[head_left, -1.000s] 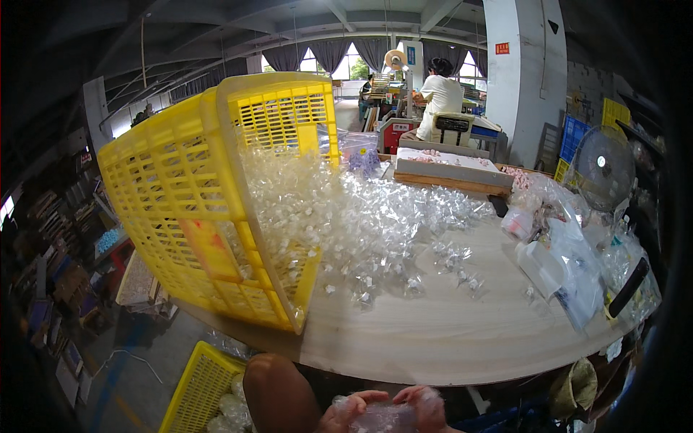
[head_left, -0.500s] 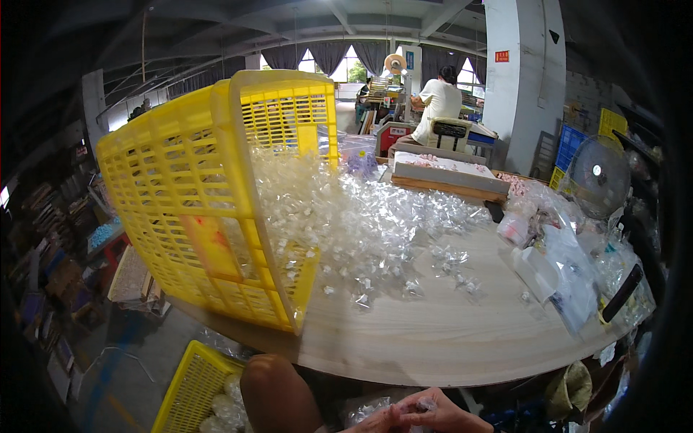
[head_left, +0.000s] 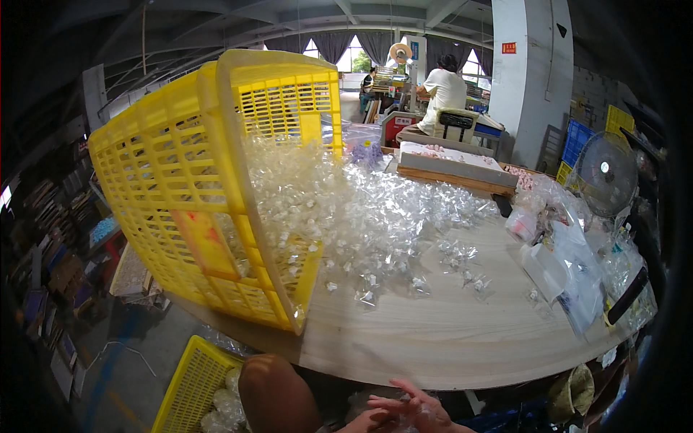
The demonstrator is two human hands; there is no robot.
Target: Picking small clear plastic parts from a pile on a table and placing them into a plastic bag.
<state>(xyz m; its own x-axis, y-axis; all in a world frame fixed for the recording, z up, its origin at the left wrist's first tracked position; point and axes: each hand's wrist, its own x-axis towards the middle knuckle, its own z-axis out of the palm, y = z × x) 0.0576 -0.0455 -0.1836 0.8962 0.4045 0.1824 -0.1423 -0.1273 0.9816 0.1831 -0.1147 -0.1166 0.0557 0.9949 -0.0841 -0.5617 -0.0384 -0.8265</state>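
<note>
At the lower edge, below the table's front edge, my two hands meet. My left hand is closed, its fingertips against the right hand; what it grips is hidden. My right hand has its fingers stretched out toward the left. Shiny clear plastic shows around and beneath both hands, too blurred to make out. Beyond them, on the wooden table, spreads a heap of small clear plastic packets with little whitish pieces inside. The heap spills from a yellow plastic crate lying on its side.
Below left, another yellow crate holds clear bags, beside my knee. A shallow tray with pink pieces stands at the table's back. Plastic bags and a fan are at right. A person sits farther back.
My hands have shifted slightly, and the fingers of my right hand have stretched out from a pinch. The view has tilted a little; the heap and crates look unchanged.
</note>
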